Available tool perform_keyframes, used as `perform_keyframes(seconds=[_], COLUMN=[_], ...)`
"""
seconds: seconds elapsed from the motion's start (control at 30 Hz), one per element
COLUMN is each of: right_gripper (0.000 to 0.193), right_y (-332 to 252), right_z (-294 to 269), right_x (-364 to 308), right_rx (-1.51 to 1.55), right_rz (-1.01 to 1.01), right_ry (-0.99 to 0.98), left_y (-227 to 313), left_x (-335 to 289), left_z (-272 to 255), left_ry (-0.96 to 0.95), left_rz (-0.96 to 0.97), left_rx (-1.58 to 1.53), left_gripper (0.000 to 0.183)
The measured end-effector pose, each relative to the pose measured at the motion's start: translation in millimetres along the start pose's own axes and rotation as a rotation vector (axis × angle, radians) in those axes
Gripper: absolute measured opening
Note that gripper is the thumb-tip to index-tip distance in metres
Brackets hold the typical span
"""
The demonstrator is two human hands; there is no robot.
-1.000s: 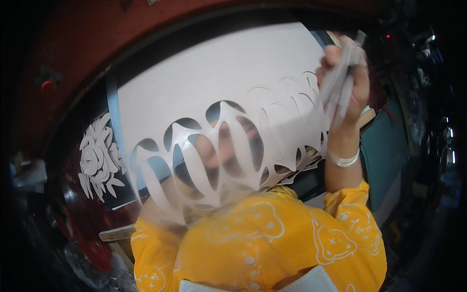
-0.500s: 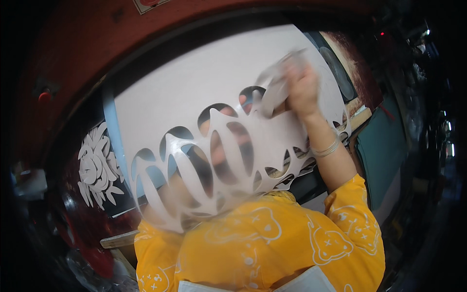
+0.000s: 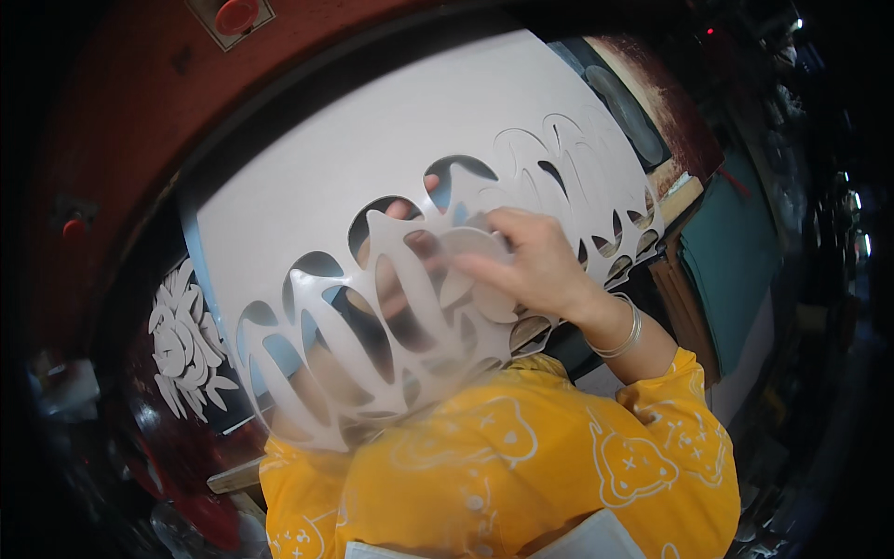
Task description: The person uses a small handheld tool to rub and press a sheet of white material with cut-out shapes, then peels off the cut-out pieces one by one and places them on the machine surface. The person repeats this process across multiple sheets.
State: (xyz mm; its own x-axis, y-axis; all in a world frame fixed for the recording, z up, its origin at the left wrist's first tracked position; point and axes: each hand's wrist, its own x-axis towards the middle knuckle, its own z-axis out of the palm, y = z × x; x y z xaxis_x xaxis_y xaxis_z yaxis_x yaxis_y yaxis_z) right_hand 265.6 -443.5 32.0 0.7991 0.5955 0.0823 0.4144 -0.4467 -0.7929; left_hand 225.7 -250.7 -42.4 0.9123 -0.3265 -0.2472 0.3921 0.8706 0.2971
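A large pale grey-white sheet (image 3: 307, 168) spans the work surface, with rows of rounded and leaf-shaped holes along its near part. Under it is my left hand (image 3: 402, 244), partly seen through the holes; its fingers look spread apart beneath the sheet, and the rest is hidden. Above the sheet, right of centre, my right hand (image 3: 538, 263) is closed, thumb and fingers pinching pale cut-out pieces (image 3: 473, 253) blurred by motion. To the right of that hand, thin curved cut outlines show in the sheet, with the material still inside most of them.
A heap of pale cut-out pieces (image 3: 189, 340) lies on a dark surface at left. Across the upper left runs a reddish-brown machine frame with a red button (image 3: 237, 16). Dark green sheets (image 3: 736, 279) stand at right, near a wooden strip (image 3: 680, 203).
My right hand has moved down and left from the sheet's upper right, still with pale pieces in it. This uncovers the cut outlines there. My left hand stays under the sheet.
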Motion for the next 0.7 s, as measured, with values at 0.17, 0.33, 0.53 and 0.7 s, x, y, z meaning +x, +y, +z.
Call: perform_keyframes(seconds=[0.17,0.33,0.53,0.7], right_gripper=[0.027,0.029,0.037,0.037], right_y=[-4,10,18,19], right_z=[-65,-65,-3,-3], right_x=[8,11,-4,-8], right_rx=[1.002,0.154,-0.318,-0.278], right_rz=[-0.311,-0.03,-0.099,-0.111], right_ry=[0.373,0.004,0.166,0.189], left_y=[-15,-25,-23,-24], left_x=[3,4,1,-4], left_z=[20,34,25,26], left_ry=[-0.086,-0.124,-0.11,-0.072], left_rz=[0.006,0.104,0.116,0.137], left_rx=[-0.188,-0.189,-0.243,-0.264], left_gripper=[0.042,0.038,0.041,0.04])
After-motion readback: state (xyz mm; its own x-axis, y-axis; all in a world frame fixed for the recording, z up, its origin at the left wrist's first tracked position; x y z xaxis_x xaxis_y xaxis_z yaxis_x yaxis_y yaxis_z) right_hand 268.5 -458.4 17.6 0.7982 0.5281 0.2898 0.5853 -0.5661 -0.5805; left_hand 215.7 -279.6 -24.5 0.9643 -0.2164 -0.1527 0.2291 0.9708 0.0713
